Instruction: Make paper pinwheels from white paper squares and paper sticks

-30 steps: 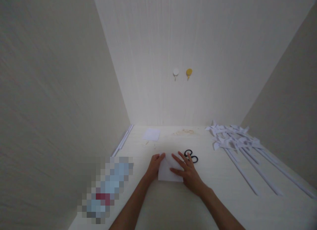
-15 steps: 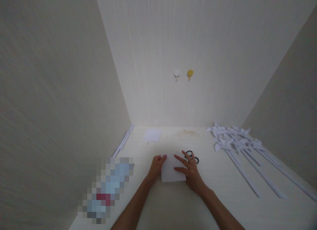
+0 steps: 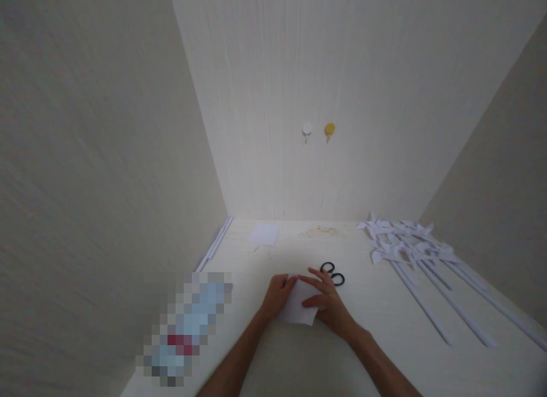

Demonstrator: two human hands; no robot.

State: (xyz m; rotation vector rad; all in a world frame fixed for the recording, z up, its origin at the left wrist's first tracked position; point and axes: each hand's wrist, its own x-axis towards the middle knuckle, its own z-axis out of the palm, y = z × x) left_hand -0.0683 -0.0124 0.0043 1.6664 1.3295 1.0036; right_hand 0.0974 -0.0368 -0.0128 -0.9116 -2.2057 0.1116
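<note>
A small white sheet of paper (image 3: 299, 307) lies tilted between my two hands above the pale table. My left hand (image 3: 277, 294) pinches its left side, thumb near the top edge. On the right side, my right hand (image 3: 327, 303) has its thumb and fingers on the sheet, with the fingertips reaching towards the left thumb. Just beyond the right hand are the black handles of scissors (image 3: 337, 279); their blades are hidden behind the hand.
Several white paper pinwheels on rolled paper sticks (image 3: 421, 306) are heaped at the right. Another white sheet (image 3: 265, 234) lies at the back left, near rolled paper sticks (image 3: 216, 243) along the left wall. A blurred-out pale blue object (image 3: 192, 323) is at the front left. Two hooks (image 3: 329, 129) hang on the back wall.
The paper has turned from lying square to tilted. My left hand has moved right along its edge, and the fingertips of both hands have come closer together.
</note>
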